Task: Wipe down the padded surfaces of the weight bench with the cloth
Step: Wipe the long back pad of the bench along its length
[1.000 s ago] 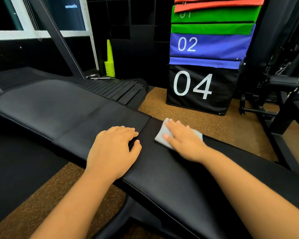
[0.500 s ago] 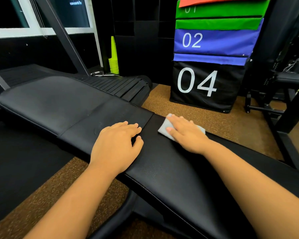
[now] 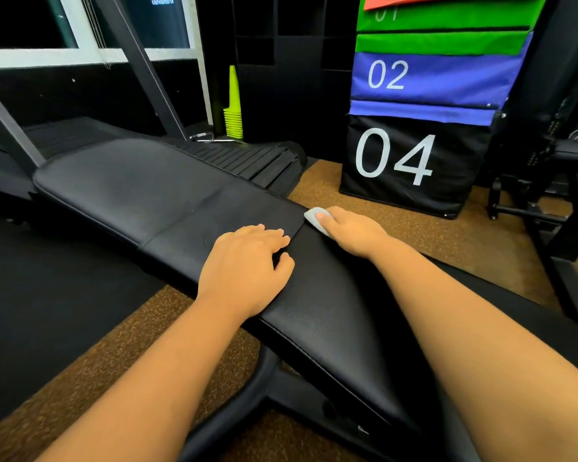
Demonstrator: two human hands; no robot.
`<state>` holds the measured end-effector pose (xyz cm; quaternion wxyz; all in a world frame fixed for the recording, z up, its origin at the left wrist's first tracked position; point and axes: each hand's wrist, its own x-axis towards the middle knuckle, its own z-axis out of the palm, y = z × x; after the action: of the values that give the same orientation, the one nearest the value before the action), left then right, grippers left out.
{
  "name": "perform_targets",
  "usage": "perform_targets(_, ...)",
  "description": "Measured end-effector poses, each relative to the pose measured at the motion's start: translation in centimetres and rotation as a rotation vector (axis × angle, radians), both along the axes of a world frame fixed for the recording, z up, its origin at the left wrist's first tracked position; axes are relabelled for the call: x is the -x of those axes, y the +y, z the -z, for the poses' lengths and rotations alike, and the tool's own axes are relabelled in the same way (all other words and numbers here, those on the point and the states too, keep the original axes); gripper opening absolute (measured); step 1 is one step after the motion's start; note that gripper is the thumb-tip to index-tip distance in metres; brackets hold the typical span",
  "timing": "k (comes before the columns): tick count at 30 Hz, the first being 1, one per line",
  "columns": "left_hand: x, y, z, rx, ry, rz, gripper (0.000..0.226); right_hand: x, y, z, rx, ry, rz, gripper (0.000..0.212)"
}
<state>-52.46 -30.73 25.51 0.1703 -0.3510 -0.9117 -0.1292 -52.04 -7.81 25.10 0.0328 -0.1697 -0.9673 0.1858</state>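
Note:
A black padded weight bench (image 3: pixel 124 188) runs from the upper left to the lower right, with a seam between its two pads. My left hand (image 3: pixel 244 271) lies flat on the near pad beside the seam, fingers spread, holding nothing. My right hand (image 3: pixel 351 233) presses a small light grey cloth (image 3: pixel 314 217) onto the far edge of the pad, right at the seam. Most of the cloth is hidden under my fingers.
A stack of soft plyo boxes (image 3: pixel 414 155) marked 04 and 02 stands behind the bench on the brown floor. A treadmill (image 3: pixel 247 158) lies at the back left, with stacked yellow cones (image 3: pixel 233 115) behind it. Black machine frames (image 3: pixel 554 208) stand on the right.
My right hand has slid the cloth towards the far edge of the pad, so less of the cloth shows. My left hand stays put. The camera has shifted slightly.

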Motion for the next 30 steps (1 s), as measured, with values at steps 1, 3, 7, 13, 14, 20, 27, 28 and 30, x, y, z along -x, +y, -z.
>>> perform_targets(1, 0.0, 0.0, 0.1, -0.003, 0.001, 0.001, 0.052, -0.7, 1.0, 0.3, 0.018, -0.007, 0.0, 0.058)
perform_targets(3, 0.2, 0.0, 0.2, -0.014, 0.007, -0.003, 0.052, -2.3, 3.2, 0.7, 0.035, -0.043, 0.041, 0.058)
perform_targets(7, 0.3, 0.2, 0.2, -0.024, 0.008, -0.012, 0.05, -3.5, 5.0, 1.0, 0.009, -0.1, 0.106, 0.065)
perform_targets(13, 0.3, 0.1, 0.2, -0.018, 0.01, -0.011, 0.041, -2.8, 0.3, 1.1, -0.152, 0.037, 0.037, 0.053)
perform_targets(14, 0.2, 0.2, 0.2, -0.02, 0.012, -0.009, 0.04, -3.3, -1.1, 1.4, -0.184, 0.082, -0.025, 0.054)
perform_targets(20, -0.1, 0.0, -0.1, -0.002, 0.007, -0.016, 0.038, -8.5, -3.1, 1.8, 0.001, 0.07, -0.258, 0.054)
perform_targets(27, -0.5, -0.2, -0.2, -0.001, -0.014, 0.018, 0.041, -7.6, -3.0, 1.5, -0.156, 0.06, 0.01, 0.045)
perform_targets(28, -0.5, -0.2, -0.2, -0.002, 0.0, 0.021, 0.042, -7.6, -4.4, 1.8, -0.156, 0.08, -0.036, 0.048)
perform_targets(30, -0.5, -0.2, -0.2, -0.021, 0.007, 0.021, 0.042, -8.1, -6.5, 2.3, -0.132, 0.069, -0.131, 0.055)
